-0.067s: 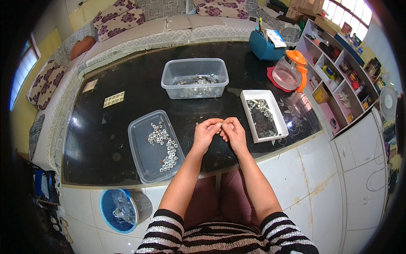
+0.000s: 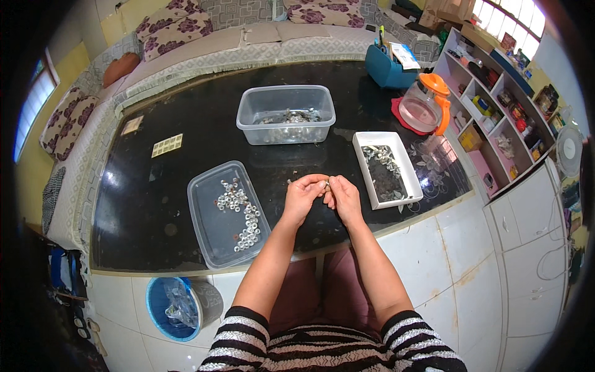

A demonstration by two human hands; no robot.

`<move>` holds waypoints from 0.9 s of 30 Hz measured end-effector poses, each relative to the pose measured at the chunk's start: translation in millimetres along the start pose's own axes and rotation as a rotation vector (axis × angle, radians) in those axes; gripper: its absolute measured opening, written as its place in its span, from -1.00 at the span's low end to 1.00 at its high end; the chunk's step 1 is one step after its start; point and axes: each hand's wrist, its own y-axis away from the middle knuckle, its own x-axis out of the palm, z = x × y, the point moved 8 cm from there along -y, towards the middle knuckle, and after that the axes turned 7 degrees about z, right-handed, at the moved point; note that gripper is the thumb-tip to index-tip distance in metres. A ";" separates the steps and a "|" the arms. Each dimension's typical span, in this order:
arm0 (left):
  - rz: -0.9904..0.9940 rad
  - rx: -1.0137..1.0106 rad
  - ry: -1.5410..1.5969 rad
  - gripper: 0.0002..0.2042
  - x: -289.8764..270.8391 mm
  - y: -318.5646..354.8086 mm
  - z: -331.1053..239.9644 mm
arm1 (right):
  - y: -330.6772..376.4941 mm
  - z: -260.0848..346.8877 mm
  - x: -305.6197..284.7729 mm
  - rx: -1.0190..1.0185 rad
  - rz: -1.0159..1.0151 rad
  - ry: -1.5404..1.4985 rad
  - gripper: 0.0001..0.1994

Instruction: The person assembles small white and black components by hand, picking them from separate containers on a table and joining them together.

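Observation:
Over the table's near side, my left hand (image 2: 302, 197) and my right hand (image 2: 343, 195) meet fingertip to fingertip. Both are closed in a pinch around a tiny pale piece (image 2: 327, 184), mostly covered by the fingers and too small to name. Left of them lies a shallow clear plastic lid (image 2: 214, 239) with many small round clear-and-silver pieces (image 2: 233, 198) on it. To the right, a white open box (image 2: 365, 173) holds small silvery and dark pieces (image 2: 383, 158). Beyond my hands stands a clear plastic tub (image 2: 285, 133) with a heap of small mixed pieces (image 2: 294, 116) at its bottom.
A glass jug (image 2: 416, 108) with an orange lid stands on a red mat at the far right, near a teal holder (image 2: 387, 69). A yellowish card (image 2: 167, 146) lies at the left. Below the table's front edge is a blue-lined bin (image 2: 164, 325).
My right fingertips have shifted slightly to the right, and a bit more of the tiny piece shows between the fingers. The containers have not moved.

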 end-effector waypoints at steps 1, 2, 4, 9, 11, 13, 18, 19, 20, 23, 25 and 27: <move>-0.009 0.007 -0.001 -0.84 -0.5 0.1 -0.5 | -0.4 -3.1 1.7 0.035 0.034 0.009 -0.81; -0.017 0.015 -0.002 -0.84 -1.2 0.3 -1.3 | -0.4 -3.0 3.1 0.035 0.034 0.008 -0.81; -0.014 0.011 -0.006 -0.84 -1.4 0.2 -0.9 | 0.9 4.4 1.7 -0.030 -0.027 -0.011 -0.80; 0.005 0.004 0.009 -0.84 0.1 0.2 0.7 | 0.6 0.7 2.8 0.032 0.012 0.005 -0.81; -0.016 0.003 -0.012 -0.85 -2.2 0.8 -1.4 | 1.1 1.3 1.7 0.025 -0.017 -0.002 -0.81; -0.010 -0.001 -0.013 -0.85 -0.4 0.8 -1.5 | 0.4 -1.0 1.6 0.008 0.010 -0.003 -0.82; -0.005 0.010 -0.006 -0.85 -1.2 0.4 -0.5 | 0.9 2.5 4.4 0.024 0.012 0.004 -0.79; -0.011 0.003 -0.011 -0.85 -2.4 0.5 0.1 | 1.8 6.2 3.0 -0.004 -0.027 0.000 -0.77; -0.016 -0.004 -0.016 -0.85 -3.3 0.6 0.6 | 1.6 5.1 1.7 -0.004 -0.027 0.000 -0.77; 0.026 0.005 0.036 -0.85 3.7 1.0 -2.8 | 0.5 -0.1 4.0 0.035 0.051 0.003 -0.75; -0.002 0.008 0.014 -0.85 1.5 1.1 -3.6 | 0.9 2.4 3.4 0.023 0.021 0.010 -0.76; -0.030 0.012 -0.007 -0.85 -1.8 1.1 -3.0 | 1.4 4.6 5.3 0.018 0.009 0.007 -0.76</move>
